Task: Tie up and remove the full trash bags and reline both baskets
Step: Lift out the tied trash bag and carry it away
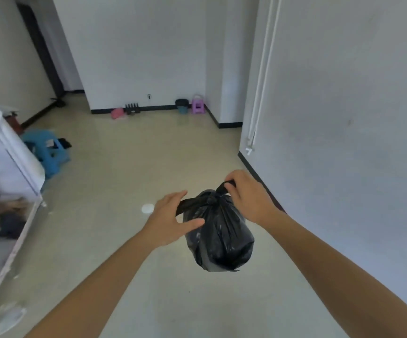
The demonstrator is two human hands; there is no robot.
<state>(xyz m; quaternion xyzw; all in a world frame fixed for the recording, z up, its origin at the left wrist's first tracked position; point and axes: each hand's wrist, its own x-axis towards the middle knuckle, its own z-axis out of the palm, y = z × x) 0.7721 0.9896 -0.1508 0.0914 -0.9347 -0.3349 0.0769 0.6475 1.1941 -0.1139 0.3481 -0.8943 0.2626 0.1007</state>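
One pinch bears all: right hand (249,196) pinches the knotted tail of the trash bag (222,237); left hand (170,220), spread beside it, seemingly only touches. Slippery plastic could slide free.

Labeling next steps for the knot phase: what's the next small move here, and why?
Probably: close the left hand on the left tail and pull away from the right hand to snug the knot. The black bag hangs in the air, already knotted; the right hand pinches the other tail, the left's fingers look straight.
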